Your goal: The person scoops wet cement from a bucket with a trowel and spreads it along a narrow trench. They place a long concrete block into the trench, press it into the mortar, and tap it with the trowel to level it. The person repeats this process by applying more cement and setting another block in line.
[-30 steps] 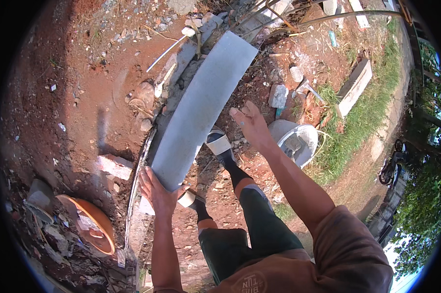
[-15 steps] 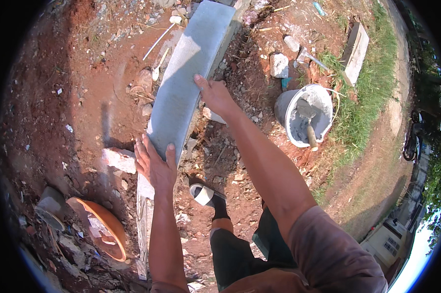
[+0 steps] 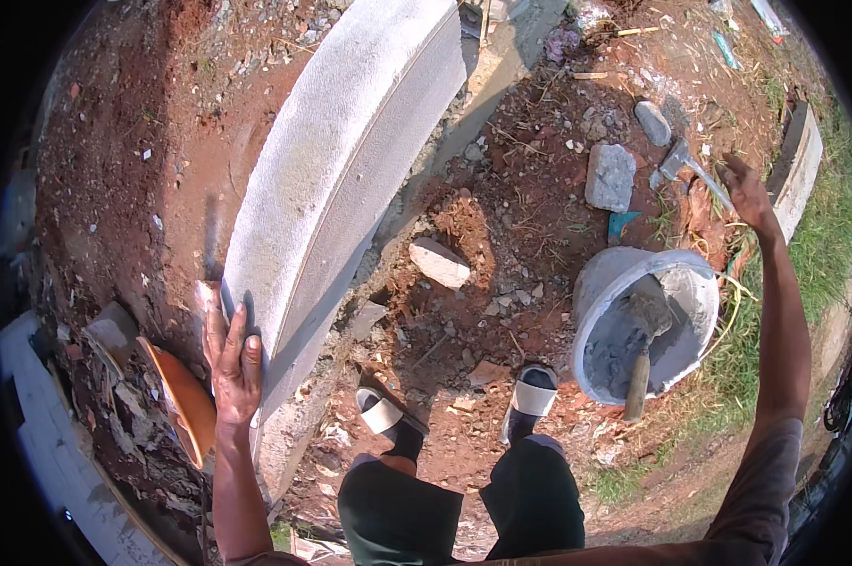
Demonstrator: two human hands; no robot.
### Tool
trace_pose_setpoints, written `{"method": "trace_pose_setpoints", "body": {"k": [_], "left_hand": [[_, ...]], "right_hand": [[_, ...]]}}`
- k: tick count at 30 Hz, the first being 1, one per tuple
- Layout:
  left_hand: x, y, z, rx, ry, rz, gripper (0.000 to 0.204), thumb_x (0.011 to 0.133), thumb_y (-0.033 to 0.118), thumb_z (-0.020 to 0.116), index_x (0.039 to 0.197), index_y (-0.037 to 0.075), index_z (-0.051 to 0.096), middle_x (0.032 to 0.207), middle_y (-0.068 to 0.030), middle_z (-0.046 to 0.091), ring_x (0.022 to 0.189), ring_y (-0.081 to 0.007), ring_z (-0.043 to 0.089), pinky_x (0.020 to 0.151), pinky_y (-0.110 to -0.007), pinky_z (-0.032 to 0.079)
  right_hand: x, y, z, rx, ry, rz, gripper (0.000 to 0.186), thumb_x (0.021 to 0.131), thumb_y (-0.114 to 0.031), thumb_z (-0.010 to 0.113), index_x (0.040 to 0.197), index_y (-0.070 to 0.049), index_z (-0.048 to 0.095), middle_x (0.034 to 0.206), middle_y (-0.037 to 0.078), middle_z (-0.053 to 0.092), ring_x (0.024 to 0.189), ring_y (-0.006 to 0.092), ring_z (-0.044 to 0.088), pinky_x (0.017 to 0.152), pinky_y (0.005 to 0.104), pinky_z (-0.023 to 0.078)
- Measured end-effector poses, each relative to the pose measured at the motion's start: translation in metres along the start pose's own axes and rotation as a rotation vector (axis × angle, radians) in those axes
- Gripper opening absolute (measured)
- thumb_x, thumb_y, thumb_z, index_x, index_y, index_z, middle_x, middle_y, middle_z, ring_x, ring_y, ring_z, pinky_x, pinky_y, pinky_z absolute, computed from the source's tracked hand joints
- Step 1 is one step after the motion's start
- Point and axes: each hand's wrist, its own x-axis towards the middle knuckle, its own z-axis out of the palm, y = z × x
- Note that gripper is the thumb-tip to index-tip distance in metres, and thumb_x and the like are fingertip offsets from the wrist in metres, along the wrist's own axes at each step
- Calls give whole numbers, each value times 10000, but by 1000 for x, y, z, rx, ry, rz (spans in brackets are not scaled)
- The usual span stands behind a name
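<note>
A long grey concrete kerb block [image 3: 303,179] runs from the top of the view down to the left, its upper face and right side showing. My left hand [image 3: 234,363] lies against the block's near left end, fingers stretched out and not wrapped round it. Out to the right, my right hand [image 3: 751,196] is at the handle end of a hammer [image 3: 698,173] lying on the dirt. Its fingers look loosely apart; whether they touch the handle is hard to make out.
A white bucket [image 3: 588,354] of wet mortar with a trowel [image 3: 639,377] stands to the right. Near it lie a grey stone block [image 3: 611,177], a smaller stone [image 3: 652,123] and a plank [image 3: 796,174]. A broken brick [image 3: 439,262] lies mid-view; an orange basin [image 3: 183,401] is at left.
My right hand has left the kerb block and moved far right to the hammer. My left hand stays at the block's near end. The view has shifted, showing more of the block's right side.
</note>
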Motion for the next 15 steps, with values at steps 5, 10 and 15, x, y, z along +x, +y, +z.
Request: {"method": "trace_pose_setpoints", "body": {"k": [5, 10, 15], "left_hand": [[11, 26, 4, 232, -90, -39, 539, 896, 449, 485, 1286, 77, 502, 1417, -190, 368, 1349, -324, 297, 1106, -484, 111], [11, 62, 28, 633, -32, -103, 1042, 645, 546, 755, 1411, 41, 259, 1398, -245, 343, 1302, -361, 347, 1081, -508, 253], [33, 76, 47, 750, 17, -230, 1036, 610, 324, 825, 1427, 67, 240, 1374, -218, 371, 1255, -351, 389, 1040, -485, 319]], "right_hand": [[16, 179, 56, -443, -224, 69, 740, 712, -11, 479, 1421, -66, 276, 1402, 238, 355, 1310, 368, 329, 1092, 402, 267], [30, 219, 141, -314, -160, 43, 751, 729, 31, 420, 1445, -100, 235, 1424, 194, 347, 1309, 351, 333, 1080, 383, 281], [44, 280, 164, -550, 92, -146, 627, 845, -51, 388, 1447, -89, 218, 1373, 219, 401, 1252, 377, 395, 1047, 430, 319]]}}
